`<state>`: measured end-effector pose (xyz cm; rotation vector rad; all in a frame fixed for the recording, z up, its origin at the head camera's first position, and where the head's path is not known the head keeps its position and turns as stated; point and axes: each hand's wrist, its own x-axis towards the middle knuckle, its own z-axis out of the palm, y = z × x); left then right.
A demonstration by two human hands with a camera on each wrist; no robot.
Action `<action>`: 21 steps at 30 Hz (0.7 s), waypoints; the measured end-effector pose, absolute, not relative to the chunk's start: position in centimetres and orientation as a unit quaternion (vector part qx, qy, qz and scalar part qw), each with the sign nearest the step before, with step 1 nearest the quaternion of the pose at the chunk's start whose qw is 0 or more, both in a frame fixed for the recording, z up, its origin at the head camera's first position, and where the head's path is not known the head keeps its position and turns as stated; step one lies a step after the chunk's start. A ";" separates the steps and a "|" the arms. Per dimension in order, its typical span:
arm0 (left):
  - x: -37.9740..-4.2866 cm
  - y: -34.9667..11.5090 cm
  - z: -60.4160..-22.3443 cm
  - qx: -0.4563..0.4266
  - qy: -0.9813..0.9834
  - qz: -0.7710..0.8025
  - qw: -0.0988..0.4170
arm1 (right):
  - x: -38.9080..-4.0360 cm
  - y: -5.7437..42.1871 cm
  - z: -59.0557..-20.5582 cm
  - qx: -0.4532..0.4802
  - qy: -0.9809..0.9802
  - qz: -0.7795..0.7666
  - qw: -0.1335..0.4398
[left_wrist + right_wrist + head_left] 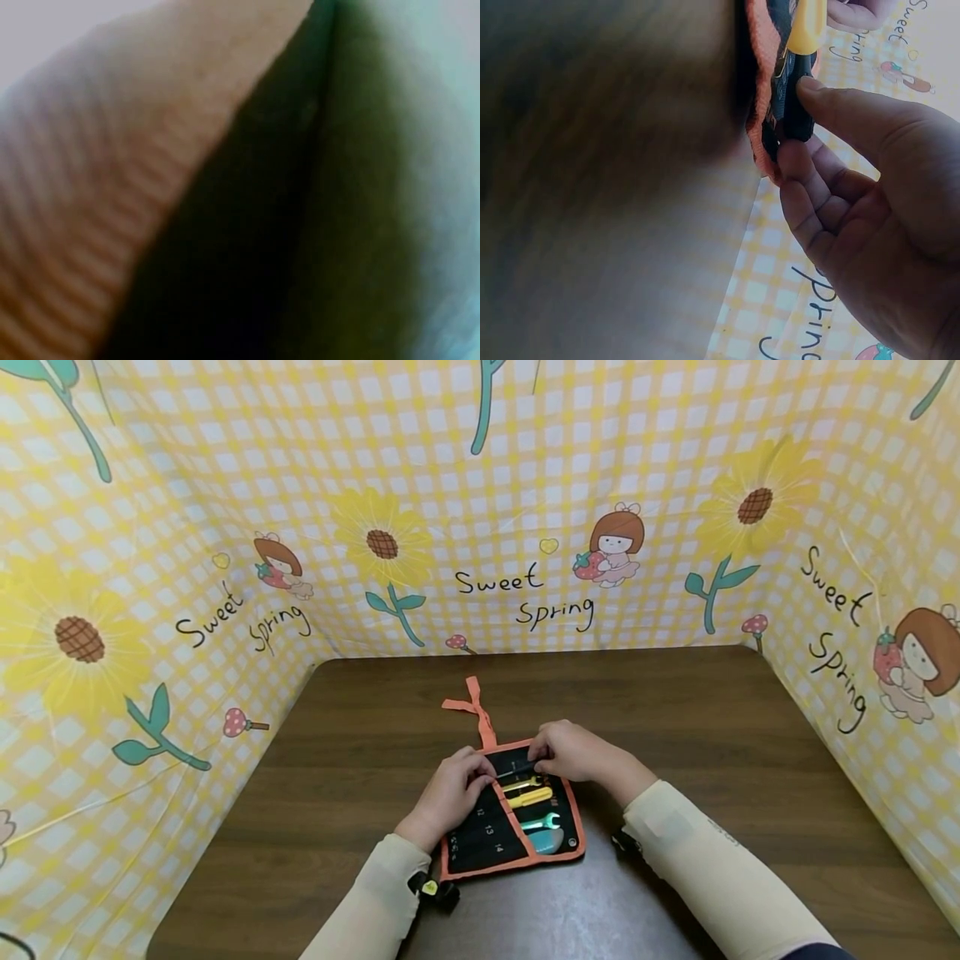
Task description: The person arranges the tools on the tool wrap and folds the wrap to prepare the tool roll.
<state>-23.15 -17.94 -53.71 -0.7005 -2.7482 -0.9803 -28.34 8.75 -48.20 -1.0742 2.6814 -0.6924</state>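
A black tool roll (pixel 480 839) with orange edging lies spread on the table in the head view. My left hand (pixel 446 797) pinches the edge of its pocket near the top. In my right hand (pixel 573 752), thumb and fingers grip a black handle (pixel 799 109) at the roll's upper right; the tool's kind cannot be told. Below it, a small yellow wrench (pixel 522 785), a yellow handle (pixel 530 797), a teal open-end wrench (pixel 547 822) and a rounded light-blue thing (pixel 546 841) stick out of the pockets. The left wrist view is too blurred to show the fingers.
Orange tie straps (pixel 480 714) stretch from the roll's top edge across the dark wooden table (pixel 360 718). A yellow checked cloth (pixel 420 460) with printed flowers stands around the back and both sides. Black wrist devices (pixel 435 889) sit by the sleeves.
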 end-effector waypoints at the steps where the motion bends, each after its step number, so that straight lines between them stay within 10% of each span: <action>1: -23.2 -17.9 -53.7 -0.234 -0.913 -0.326 0.072 | -28.3 8.7 -48.2 -0.361 0.899 -0.231 0.085; 21: -23.1 -17.9 -53.6 -0.244 -0.908 -0.330 0.081 | -28.3 6.2 -47.7 -0.368 0.894 -0.223 0.122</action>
